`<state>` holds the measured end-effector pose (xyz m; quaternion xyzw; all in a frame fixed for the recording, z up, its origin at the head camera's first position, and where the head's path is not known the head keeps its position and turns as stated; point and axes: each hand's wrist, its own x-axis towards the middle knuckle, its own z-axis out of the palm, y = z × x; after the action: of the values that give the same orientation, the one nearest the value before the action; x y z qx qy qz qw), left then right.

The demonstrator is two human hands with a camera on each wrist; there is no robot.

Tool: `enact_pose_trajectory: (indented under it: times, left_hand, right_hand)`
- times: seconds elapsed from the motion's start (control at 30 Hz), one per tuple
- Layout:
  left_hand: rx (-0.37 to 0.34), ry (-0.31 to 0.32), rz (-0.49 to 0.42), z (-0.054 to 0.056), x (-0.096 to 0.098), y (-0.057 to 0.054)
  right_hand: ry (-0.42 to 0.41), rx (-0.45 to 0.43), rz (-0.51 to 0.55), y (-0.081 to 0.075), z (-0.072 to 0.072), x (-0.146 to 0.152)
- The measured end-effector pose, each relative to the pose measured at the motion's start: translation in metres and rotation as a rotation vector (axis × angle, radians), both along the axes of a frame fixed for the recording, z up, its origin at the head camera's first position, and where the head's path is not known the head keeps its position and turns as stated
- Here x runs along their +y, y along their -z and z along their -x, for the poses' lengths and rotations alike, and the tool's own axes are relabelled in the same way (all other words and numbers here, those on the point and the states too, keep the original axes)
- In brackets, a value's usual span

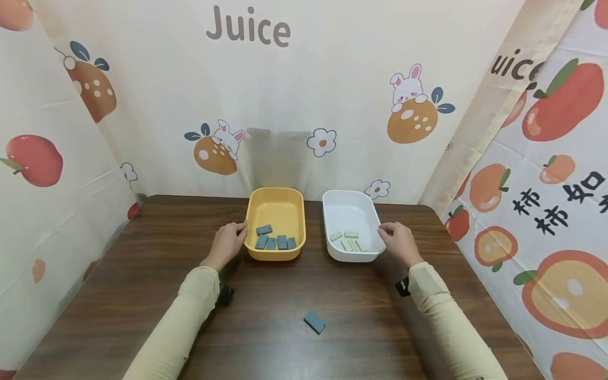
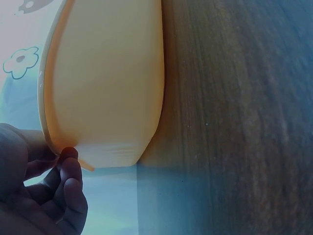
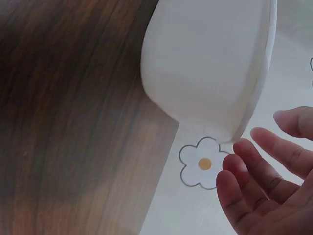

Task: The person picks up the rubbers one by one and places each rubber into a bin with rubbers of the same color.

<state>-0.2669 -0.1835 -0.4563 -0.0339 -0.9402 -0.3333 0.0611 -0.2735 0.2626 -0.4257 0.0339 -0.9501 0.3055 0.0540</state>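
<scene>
My left hand [image 1: 227, 246] pinches the left rim of a yellow plastic bin [image 1: 277, 208], its thumb and forefinger on the rim in the left wrist view. Several blue-grey rectangular blocks [image 1: 282, 242] lie at the bin's near end. To the right stands a white plastic bin [image 1: 349, 211] holding several pale green blocks [image 1: 351, 235]. Beside that bin's right rim is my right hand [image 1: 400, 244]. In the right wrist view its fingers [image 3: 261, 161] are loosely bent close to the rim, the thumb held apart; whether a fingertip touches the rim I cannot tell.
A single blue-grey block [image 1: 314, 322] lies on the dark wooden table [image 1: 266, 295], nearer to me than the bins. A printed curtain [image 1: 294, 95] hangs behind the table's far edge, with more printed cloth on both sides. A gap separates the two bins.
</scene>
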Motion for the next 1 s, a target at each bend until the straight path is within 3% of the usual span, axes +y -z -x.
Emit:
enact_pose_trajectory:
  times: [0.4,1.0]
  left_hand:
    - [0.010,0.002,0.008,0.002,-0.003,0.002]
    - [0.021,-0.001,0.001,0.002,-0.001,0.003]
  right_hand:
    - [0.035,-0.010,-0.029,0.010,0.001,0.012]
    - [0.049,-0.074,0.032,0.023,-0.002,0.016]
